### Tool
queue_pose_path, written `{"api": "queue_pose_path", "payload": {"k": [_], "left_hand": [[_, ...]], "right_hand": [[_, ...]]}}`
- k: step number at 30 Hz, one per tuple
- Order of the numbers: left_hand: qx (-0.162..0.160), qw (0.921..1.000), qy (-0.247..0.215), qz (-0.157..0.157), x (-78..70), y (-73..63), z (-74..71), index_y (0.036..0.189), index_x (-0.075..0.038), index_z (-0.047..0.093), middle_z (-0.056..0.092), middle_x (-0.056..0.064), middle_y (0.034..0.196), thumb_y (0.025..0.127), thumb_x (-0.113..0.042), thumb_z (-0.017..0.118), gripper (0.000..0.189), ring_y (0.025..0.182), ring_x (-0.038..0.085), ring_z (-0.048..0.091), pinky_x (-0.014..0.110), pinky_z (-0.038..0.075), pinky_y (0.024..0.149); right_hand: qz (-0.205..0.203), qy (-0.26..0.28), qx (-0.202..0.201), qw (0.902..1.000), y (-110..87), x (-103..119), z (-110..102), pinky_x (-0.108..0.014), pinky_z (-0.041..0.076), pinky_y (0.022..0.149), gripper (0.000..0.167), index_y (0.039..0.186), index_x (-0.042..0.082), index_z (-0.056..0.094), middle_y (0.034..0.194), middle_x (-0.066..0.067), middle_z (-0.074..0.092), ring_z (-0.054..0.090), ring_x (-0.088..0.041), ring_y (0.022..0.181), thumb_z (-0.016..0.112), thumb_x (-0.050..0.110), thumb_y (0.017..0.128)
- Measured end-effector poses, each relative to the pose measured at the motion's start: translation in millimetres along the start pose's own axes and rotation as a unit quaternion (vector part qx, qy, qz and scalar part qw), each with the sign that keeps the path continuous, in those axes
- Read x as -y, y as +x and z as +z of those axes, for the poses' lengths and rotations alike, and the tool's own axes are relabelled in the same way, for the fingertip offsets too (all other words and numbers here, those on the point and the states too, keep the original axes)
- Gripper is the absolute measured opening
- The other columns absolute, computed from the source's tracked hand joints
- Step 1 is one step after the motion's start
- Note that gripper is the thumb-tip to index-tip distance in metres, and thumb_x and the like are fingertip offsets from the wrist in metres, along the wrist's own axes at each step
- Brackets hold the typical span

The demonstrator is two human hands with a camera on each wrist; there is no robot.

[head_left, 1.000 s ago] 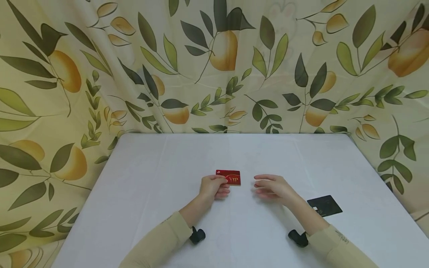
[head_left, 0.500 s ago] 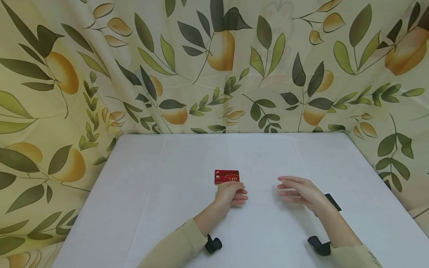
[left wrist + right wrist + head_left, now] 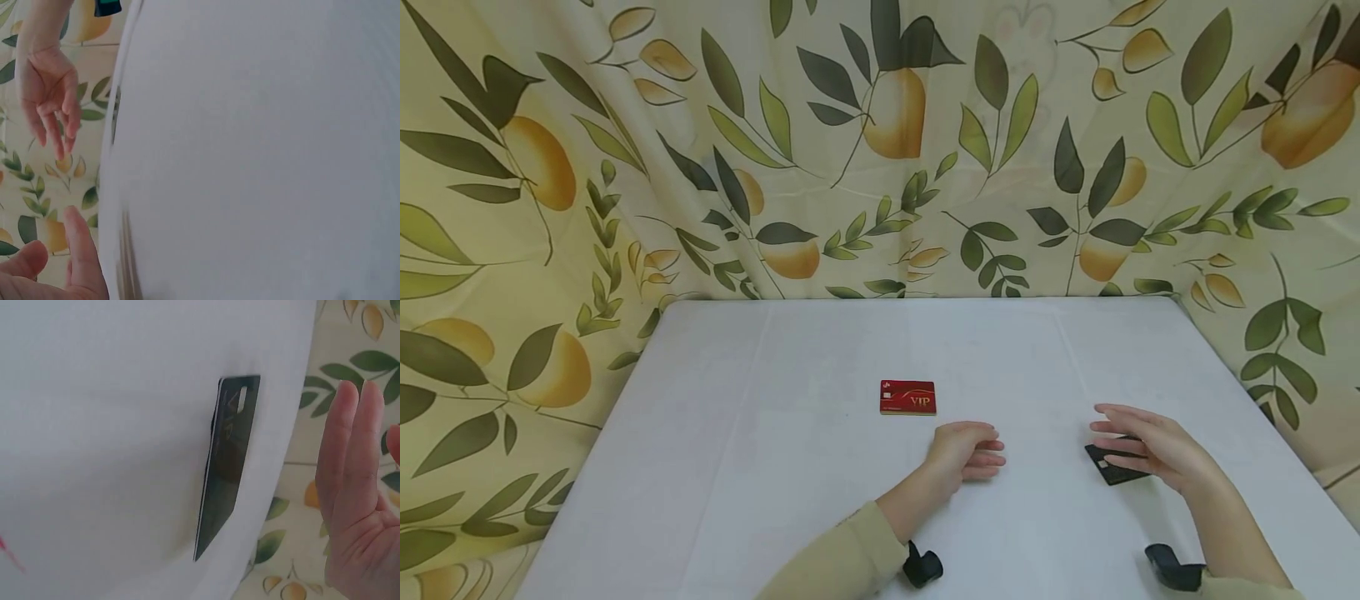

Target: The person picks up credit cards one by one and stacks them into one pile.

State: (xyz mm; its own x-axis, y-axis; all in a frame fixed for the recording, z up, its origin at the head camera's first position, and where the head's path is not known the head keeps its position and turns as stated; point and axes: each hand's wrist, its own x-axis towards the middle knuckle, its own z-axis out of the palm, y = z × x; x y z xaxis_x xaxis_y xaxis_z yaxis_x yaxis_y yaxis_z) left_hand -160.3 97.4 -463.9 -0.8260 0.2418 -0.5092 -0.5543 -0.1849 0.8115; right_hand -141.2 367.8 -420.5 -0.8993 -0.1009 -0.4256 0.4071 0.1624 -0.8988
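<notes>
A red card [image 3: 907,397] marked VIP lies on the white-covered table, with pale layered edges along its near side. My left hand [image 3: 964,454] is just right of and nearer than it, holding nothing, its fingers relaxed. Over the black card [image 3: 1105,467] hovers my right hand [image 3: 1165,454], fingers extended and partly covering the card. The right wrist view shows the black card [image 3: 228,462] lying flat, with VIP lettering and a chip; the right hand [image 3: 359,500] is apart from it. Layered edges [image 3: 128,262] appear low in the left wrist view, blurred.
The white tablecloth [image 3: 790,358] covers the table. Behind and beside it hangs a curtain [image 3: 865,208] printed with fruit and leaves. Small black devices are strapped at both wrists, the left device [image 3: 923,567] and the right device [image 3: 1172,568].
My left hand has let go of the red card and moved right and nearer. The right hand has moved right, from beside the red card to above the black card.
</notes>
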Motion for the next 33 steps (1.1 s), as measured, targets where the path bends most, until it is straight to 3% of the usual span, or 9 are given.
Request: {"api": "queue_pose_path", "payload": {"k": [3,7,16,25,33], "left_hand": [[0.007,0.9999,-0.002,-0.01,5.8,-1.8,11.1,0.093,-0.003,0.065,0.068,0.011,0.079,0.081,-0.01,0.064,0.014,0.07,0.027,0.068,0.038,0.057,0.064],[0.014,0.9996,-0.003,-0.023,13.7,-4.0,25.4,0.094,-0.004,0.064,0.068,0.012,0.079,0.081,-0.011,0.064,0.015,0.072,0.029,0.068,0.04,0.056,0.064],[0.045,0.9981,-0.023,-0.036,26.7,-4.3,54.0,0.099,-0.002,0.062,0.068,0.015,0.082,0.083,-0.013,0.062,0.019,0.077,0.032,0.067,0.044,0.056,0.068],[0.039,0.9964,-0.054,-0.053,34.6,-6.5,75.5,0.099,-0.001,0.061,0.066,0.017,0.084,0.083,-0.01,0.061,0.019,0.081,0.032,0.066,0.046,0.055,0.072],[0.035,0.9949,-0.08,-0.051,43.7,-7.9,87.3,0.1,0.001,0.06,0.065,0.018,0.088,0.082,-0.009,0.059,0.021,0.087,0.033,0.064,0.052,0.052,0.074]], "right_hand": [[0.003,0.0,-0.01,0.9999,-4.4,-6,-14,-0.03,0.055,0.076,0.013,0.103,0.036,0.057,0.094,0.015,0.063,0.065,-0.007,0.086,0.046,0.032,0.096],[0.019,0.016,-0.02,0.9995,-9.3,-13,-31,-0.029,0.055,0.075,0.017,0.094,0.042,0.058,0.092,0.017,0.062,0.065,-0.006,0.084,0.045,0.032,0.096],[0.053,0.015,-0.027,0.9981,-21.8,-29,-61,-0.032,0.055,0.075,0.018,0.089,0.044,0.058,0.091,0.018,0.063,0.065,-0.008,0.083,0.045,0.035,0.096],[0.046,0.093,-0.017,0.9945,-27.7,-42,-77,-0.033,0.055,0.073,0.026,0.088,0.039,0.064,0.089,0.012,0.068,0.067,-0.011,0.082,0.043,0.027,0.098],[0.068,0.088,-0.035,0.9931,-26.6,-54,-80,-0.033,0.055,0.074,0.022,0.084,0.041,0.062,0.087,0.013,0.067,0.067,-0.012,0.081,0.046,0.031,0.096]]}}
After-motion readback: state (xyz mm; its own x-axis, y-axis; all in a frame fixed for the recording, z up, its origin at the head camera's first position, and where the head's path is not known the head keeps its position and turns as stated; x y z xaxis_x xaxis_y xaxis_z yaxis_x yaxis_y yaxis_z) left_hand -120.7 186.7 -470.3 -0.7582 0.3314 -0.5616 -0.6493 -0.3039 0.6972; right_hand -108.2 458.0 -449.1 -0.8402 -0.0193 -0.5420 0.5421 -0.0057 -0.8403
